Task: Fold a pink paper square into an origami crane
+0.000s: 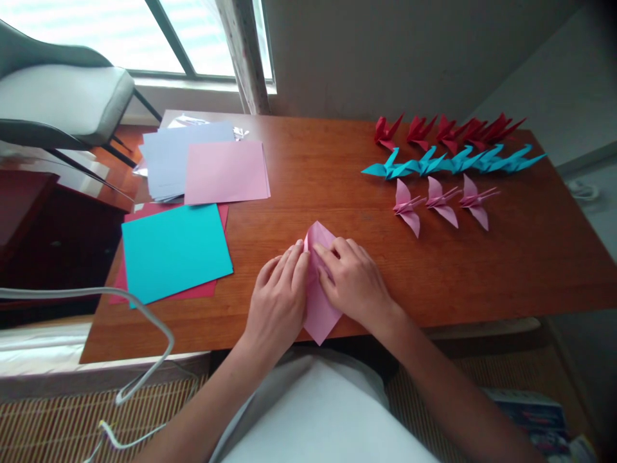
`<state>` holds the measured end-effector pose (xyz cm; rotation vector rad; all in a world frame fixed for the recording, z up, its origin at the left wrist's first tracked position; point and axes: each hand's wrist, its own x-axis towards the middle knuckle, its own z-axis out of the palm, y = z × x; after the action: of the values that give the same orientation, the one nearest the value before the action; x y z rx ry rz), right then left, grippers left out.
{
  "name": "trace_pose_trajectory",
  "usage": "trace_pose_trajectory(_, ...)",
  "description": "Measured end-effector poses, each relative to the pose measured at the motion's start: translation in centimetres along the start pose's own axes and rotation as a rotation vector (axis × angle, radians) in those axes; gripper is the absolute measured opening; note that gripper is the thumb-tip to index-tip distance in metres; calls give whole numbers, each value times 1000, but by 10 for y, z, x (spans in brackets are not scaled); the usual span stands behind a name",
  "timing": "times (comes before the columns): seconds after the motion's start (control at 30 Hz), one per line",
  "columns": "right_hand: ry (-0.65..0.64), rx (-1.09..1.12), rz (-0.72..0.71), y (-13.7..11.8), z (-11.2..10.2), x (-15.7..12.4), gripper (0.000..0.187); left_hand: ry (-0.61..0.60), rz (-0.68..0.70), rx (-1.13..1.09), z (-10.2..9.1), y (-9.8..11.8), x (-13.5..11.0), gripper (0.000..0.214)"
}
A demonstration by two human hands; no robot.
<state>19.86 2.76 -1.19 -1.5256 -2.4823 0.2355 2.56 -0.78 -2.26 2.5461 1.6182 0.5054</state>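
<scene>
A piece of folded pink origami paper point(318, 302) lies at the table's front edge, long and pointed at its far and near ends. Along its left edge my left hand point(282, 289) has its fingers pressed together, gripping the paper. On the opposite side my right hand point(354, 276) is closed, with index finger and thumb pressing on the sheet near its middle. A raised flap shows near the far point, between the fingertips of both hands. My palms and fingers cover part of the left and right edges.
At the back right stand rows of folded cranes: red cranes point(448, 134), blue cranes point(457, 161) and pink cranes point(441, 200). Stacked to the left are pink sheets point(226, 172), pale blue sheets point(166, 161), a turquoise sheet point(176, 251) and red sheets point(119, 280). A white cable point(159, 321) curves at front left.
</scene>
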Motion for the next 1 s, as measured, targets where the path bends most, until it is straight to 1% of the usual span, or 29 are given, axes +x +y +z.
trace_pose_trajectory(0.17, 2, 7, 3, 2, -1, 1, 36, 19, -9, 2, 3, 1, -1, 62)
trace_pose_trajectory(0.27, 5, 7, -4, 3, -1, 1, 34, 13, 18, 47, 5, 1, -2, 57)
trace_pose_trajectory(0.37, 19, 8, -11, 6, -1, 0, 34, -7, 64, 72, 6, 2, -2, 53)
trace_pose_trajectory(0.5, 31, -2, -6, 10, 0, -3, 34, -33, 94, 73, 4, 1, -2, 55)
trace_pose_trajectory(0.7, 31, 7, -14, 14, 1, -3, 33, -117, 135, 21, -3, -3, -1, 60)
trace_pose_trajectory(0.8, 37, 7, -15, 15, 0, -3, 33, -137, 141, -11, -5, -5, -2, 64)
trace_pose_trajectory(0.93, 51, 13, -16, 15, 0, -5, 31, -133, 126, -41, -5, -6, -4, 66)
trace_pose_trajectory(1.0, 80, 37, -12, 17, 1, -6, 31, -122, 107, -41, -5, -7, -6, 67)
